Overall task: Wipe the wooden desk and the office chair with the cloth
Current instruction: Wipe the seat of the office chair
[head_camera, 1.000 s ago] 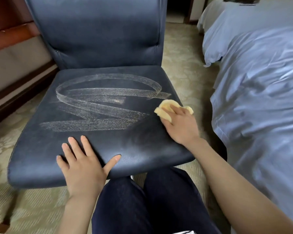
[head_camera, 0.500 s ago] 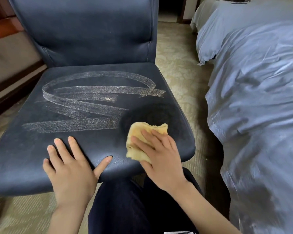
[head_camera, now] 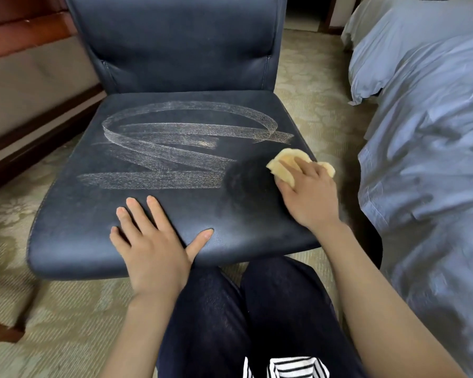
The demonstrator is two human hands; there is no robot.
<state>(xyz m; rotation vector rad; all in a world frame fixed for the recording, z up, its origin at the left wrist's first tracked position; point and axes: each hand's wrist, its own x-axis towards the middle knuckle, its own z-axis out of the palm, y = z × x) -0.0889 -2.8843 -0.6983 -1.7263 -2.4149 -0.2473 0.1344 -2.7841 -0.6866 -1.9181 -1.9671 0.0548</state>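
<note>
A dark blue leather office chair [head_camera: 74,214] stands in front of me, its seat marked with pale looping wipe streaks [head_camera: 175,151]. My right hand [head_camera: 309,195] presses a bunched yellow cloth [head_camera: 281,165] flat against the right side of the seat, fingers laid over it. Just left of the cloth, a patch of the seat looks darker. My left hand [head_camera: 153,249] rests flat with spread fingers on the front edge of the seat. The chair's backrest [head_camera: 175,42] rises behind the seat.
A bed with pale blue bedding [head_camera: 426,132] runs close along the chair's right side. Reddish wooden furniture [head_camera: 25,31] with a beige panel lines the left. Patterned carpet [head_camera: 52,323] covers the floor. My legs in dark trousers [head_camera: 257,309] are just before the seat.
My right hand swept the cloth from the seat's right edge down to the front, then back up to the right edge. The left hand stayed put on the seat front.
</note>
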